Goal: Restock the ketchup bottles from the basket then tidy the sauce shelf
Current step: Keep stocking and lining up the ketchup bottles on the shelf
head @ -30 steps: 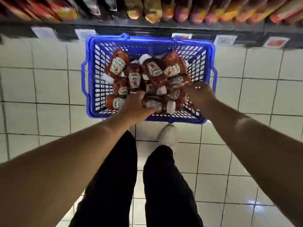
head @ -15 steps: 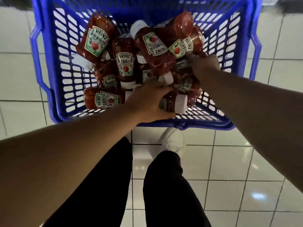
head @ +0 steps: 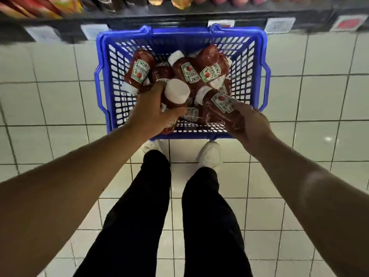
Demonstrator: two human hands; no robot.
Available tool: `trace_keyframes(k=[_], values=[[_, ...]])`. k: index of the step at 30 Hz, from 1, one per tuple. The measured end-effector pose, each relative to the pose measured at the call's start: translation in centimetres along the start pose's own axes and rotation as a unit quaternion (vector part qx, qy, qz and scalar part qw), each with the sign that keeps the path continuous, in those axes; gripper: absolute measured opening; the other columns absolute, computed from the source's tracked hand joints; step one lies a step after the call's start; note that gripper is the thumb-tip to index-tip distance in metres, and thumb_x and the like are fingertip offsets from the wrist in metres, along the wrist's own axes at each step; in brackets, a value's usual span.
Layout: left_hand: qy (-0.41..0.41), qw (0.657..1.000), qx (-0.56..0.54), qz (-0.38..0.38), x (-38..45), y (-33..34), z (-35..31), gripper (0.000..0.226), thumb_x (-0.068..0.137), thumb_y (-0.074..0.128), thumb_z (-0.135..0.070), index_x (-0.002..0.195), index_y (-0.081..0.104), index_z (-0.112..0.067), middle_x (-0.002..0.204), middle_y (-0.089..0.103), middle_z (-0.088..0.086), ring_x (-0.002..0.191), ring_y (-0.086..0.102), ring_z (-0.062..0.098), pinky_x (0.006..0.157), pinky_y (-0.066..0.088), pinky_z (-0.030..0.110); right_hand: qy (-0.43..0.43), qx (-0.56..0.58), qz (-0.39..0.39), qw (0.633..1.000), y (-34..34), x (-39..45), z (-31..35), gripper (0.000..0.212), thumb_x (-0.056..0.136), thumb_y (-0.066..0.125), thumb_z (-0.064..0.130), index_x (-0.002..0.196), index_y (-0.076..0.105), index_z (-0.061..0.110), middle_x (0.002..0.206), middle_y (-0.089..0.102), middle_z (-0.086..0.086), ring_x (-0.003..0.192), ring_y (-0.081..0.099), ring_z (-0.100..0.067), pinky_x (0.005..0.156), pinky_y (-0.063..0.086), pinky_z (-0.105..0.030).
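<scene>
A blue plastic basket [head: 257, 62] stands on the tiled floor below the shelf, holding several red Heinz ketchup bottles [head: 139, 69] with white caps. My left hand [head: 151, 110] is closed around one ketchup bottle [head: 175, 94], its white cap pointing up toward me, lifted above the pile. My right hand [head: 249, 122] grips a second ketchup bottle [head: 217, 104] by its base, cap pointing left and away, over the basket's near right corner.
The sauce shelf edge [head: 179, 15] with price tags [head: 280, 25] runs across the top, packed with blurred pouches and bottles. My two legs in black trousers and white shoes [head: 210, 154] stand just behind the basket on white floor tiles.
Both hands were reaching down into the pile; now each has closed on a bottle and raised it out of the heap. The view has pulled back from the basket.
</scene>
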State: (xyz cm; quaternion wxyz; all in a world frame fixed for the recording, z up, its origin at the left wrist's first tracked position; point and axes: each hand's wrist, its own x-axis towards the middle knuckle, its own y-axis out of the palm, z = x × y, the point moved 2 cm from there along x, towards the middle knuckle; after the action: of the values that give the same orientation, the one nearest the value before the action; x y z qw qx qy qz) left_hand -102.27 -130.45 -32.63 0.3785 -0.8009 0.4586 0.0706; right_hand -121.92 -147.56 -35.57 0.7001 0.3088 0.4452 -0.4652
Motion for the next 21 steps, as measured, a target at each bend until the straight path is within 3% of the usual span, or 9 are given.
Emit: trace_keyframes(k=[3, 5, 7, 9, 12, 15, 18, 21], values=[[-0.036, 0.995, -0.098, -0.012, -3.0, -4.2, -4.6, 0.064, 0.085, 0.078, -0.039, 0.138, 0.046, -0.021, 0.117, 0.061, -0.014, 0.103, 0.06, 0.0, 0.084, 0.052, 0.014, 0.017, 0.111, 0.12, 0.986, -0.1, -7.3, 2.2, 0.05, 0.088, 0.073, 0.015, 0.132, 0.055, 0.002, 0.132, 0.066, -0.017, 0.115, 0.068, -0.033, 0.084, 0.057, -0.042], [-0.048, 0.986, -0.161, -0.013, -5.2, -7.6, -8.9, 0.054, 0.089, 0.074, -0.032, 0.134, 0.047, -0.019, 0.116, 0.065, -0.009, 0.102, 0.066, 0.0, 0.081, 0.054, 0.017, 0.023, 0.164, 0.172, 0.971, 0.5, -12.6, 4.6, 0.046, 0.091, 0.065, 0.01, 0.134, 0.051, 0.001, 0.136, 0.062, -0.019, 0.12, 0.064, -0.034, 0.087, 0.057, -0.045], [-0.042, 0.976, -0.212, -0.023, -7.5, -11.5, -13.8, 0.051, 0.092, 0.072, -0.02, 0.136, 0.05, -0.008, 0.117, 0.069, 0.002, 0.104, 0.068, 0.004, 0.081, 0.055, 0.019, 0.016, 0.164, 0.233, 0.959, 1.4, -18.2, 7.5, 0.045, 0.091, 0.061, 0.009, 0.135, 0.053, 0.002, 0.129, 0.065, -0.019, 0.115, 0.065, -0.034, 0.089, 0.057, -0.045], [-0.02, 0.969, -0.245, -0.029, -10.0, -15.5, -19.0, 0.051, 0.091, 0.072, -0.015, 0.136, 0.051, -0.004, 0.12, 0.07, 0.01, 0.111, 0.067, 0.018, 0.091, 0.057, 0.035, 0.0, 0.129, 0.284, 0.95, 2.2, -24.1, 10.7, 0.046, 0.086, 0.06, 0.005, 0.132, 0.054, 0.002, 0.122, 0.066, -0.021, 0.109, 0.065, -0.035, 0.091, 0.056, -0.049], [0.029, 0.957, -0.277, -0.081, -13.8, -21.0, -26.5, 0.061, 0.078, 0.083, -0.011, 0.132, 0.056, -0.006, 0.118, 0.071, 0.009, 0.113, 0.066, 0.026, 0.103, 0.051, 0.049, -0.006, 0.107, 0.338, 0.935, 3.2, -31.5, 14.9, 0.047, 0.083, 0.057, 0.001, 0.13, 0.054, -0.005, 0.111, 0.068, -0.019, 0.103, 0.065, -0.032, 0.097, 0.052, -0.048], [0.085, 0.952, -0.265, -0.127, -17.7, -25.6, -33.4, 0.064, 0.063, 0.087, -0.022, 0.121, 0.06, -0.024, 0.113, 0.071, -0.003, 0.108, 0.066, 0.019, 0.1, 0.052, 0.039, 0.008, 0.127, 0.345, 0.93, 4.4, -37.9, 18.4, 0.056, 0.076, 0.067, 0.013, 0.128, 0.057, -0.004, 0.107, 0.071, -0.019, 0.095, 0.07, -0.032, 0.092, 0.052, -0.046], [0.123, 0.952, -0.242, -0.142, -21.0, -29.7, -39.2, 0.057, 0.066, 0.086, -0.028, 0.117, 0.062, -0.034, 0.106, 0.073, -0.014, 0.1, 0.067, 0.007, 0.089, 0.054, 0.026, -0.002, 0.119, 0.376, 0.919, 5.3, -43.2, 21.8, 0.049, 0.062, 0.078, 0.02, 0.108, 0.071, 0.003, 0.106, 0.074, -0.017, 0.093, 0.074, -0.032, 0.078, 0.06, -0.05], [0.149, 0.943, -0.252, -0.16, -23.7, -33.1, -43.6, 0.052, 0.073, 0.08, -0.035, 0.121, 0.062, -0.033, 0.108, 0.074, -0.012, 0.097, 0.069, 0.007, 0.081, 0.055, 0.024, -0.04, 0.085, 0.4, 0.912, 5.8, -47.7, 25.3, 0.057, 0.061, 0.079, 0.016, 0.115, 0.064, 0.004, 0.105, 0.074, -0.018, 0.095, 0.073, -0.04, 0.07, 0.059, -0.056]])
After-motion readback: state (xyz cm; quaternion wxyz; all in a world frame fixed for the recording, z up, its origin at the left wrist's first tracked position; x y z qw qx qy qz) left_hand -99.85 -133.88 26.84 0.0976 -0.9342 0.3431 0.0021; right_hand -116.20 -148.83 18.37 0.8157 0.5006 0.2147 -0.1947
